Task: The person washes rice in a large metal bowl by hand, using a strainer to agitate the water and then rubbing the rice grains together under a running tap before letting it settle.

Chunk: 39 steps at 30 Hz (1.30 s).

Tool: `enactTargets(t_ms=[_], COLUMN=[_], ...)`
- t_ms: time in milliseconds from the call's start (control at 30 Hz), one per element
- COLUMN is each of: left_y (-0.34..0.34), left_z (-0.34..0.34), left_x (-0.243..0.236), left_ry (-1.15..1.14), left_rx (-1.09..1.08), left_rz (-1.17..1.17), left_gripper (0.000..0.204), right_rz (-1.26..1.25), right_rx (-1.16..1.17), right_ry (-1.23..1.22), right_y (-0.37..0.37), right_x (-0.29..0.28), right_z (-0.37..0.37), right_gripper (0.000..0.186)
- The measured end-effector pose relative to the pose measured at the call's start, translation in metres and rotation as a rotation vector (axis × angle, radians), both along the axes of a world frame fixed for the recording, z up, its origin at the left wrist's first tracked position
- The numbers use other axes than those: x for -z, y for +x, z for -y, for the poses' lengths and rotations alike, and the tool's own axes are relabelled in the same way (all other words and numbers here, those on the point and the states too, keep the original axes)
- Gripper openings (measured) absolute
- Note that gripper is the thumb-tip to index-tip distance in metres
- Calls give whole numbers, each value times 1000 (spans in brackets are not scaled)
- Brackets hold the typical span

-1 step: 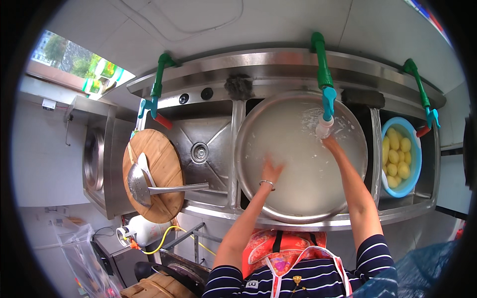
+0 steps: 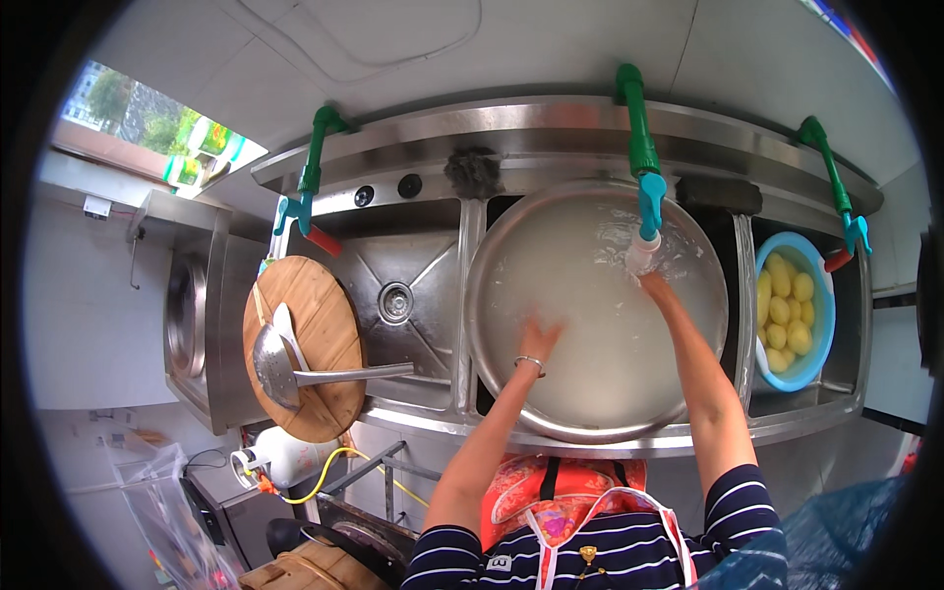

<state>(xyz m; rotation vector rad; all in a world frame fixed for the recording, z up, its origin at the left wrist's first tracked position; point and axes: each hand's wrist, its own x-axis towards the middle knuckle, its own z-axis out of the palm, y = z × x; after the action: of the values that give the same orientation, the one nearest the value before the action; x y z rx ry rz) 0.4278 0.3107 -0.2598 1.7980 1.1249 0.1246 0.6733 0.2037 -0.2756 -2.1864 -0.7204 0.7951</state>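
A wide steel basin [image 2: 600,383] full of cloudy water sits in the middle sink. My left hand [image 2: 536,339] is in the water at the left, fingers spread and blurred below the surface. My right hand [image 2: 654,285] is just under the pale spout [image 2: 644,251] of the middle tap [image 2: 651,202], where the water ripples; its fingers are hidden.
Left, a wooden board [image 2: 329,334] carries a steel skimmer [image 2: 275,359] beside a bare sink [image 2: 413,265]. Right, a blue tub [image 2: 821,324] holds peeled potatoes [image 2: 787,305]. Green pipes with taps run along the back; a white gas cylinder [image 2: 295,457] stands below left.
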Motion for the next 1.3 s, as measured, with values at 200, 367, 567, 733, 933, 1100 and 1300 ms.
enactTargets(t_ms=[200,367,567,733,933,1100,1300], left_y=[13,10,26,36,41,48,4], left_z=[-3,-4,6,10,15,18,-4], left_x=[-4,20,7,0,-5,-2,50], left_ry=[-118,-359,-418,-211,208,213,386], left_rx=[174,135,-112,16,468,464,300], left_rz=[-257,-84,-35,-184,-404,-336,-178], left_gripper=[68,63,51,43,36,34,36], right_rz=[-67,-108,-154,-189,-203,-89,537], right_rx=[22,16,7,-13,-81,-256,-833], right_ry=[-31,-62,-127,-178,-282,-395,-258], right_y=[-5,-18,-35,-54,-84,-97,-113], right_x=[34,60,97,127,157,164,63], right_z=[11,14,25,33,45,59,-17], right_gripper=[45,43,41,39,37,35,33])
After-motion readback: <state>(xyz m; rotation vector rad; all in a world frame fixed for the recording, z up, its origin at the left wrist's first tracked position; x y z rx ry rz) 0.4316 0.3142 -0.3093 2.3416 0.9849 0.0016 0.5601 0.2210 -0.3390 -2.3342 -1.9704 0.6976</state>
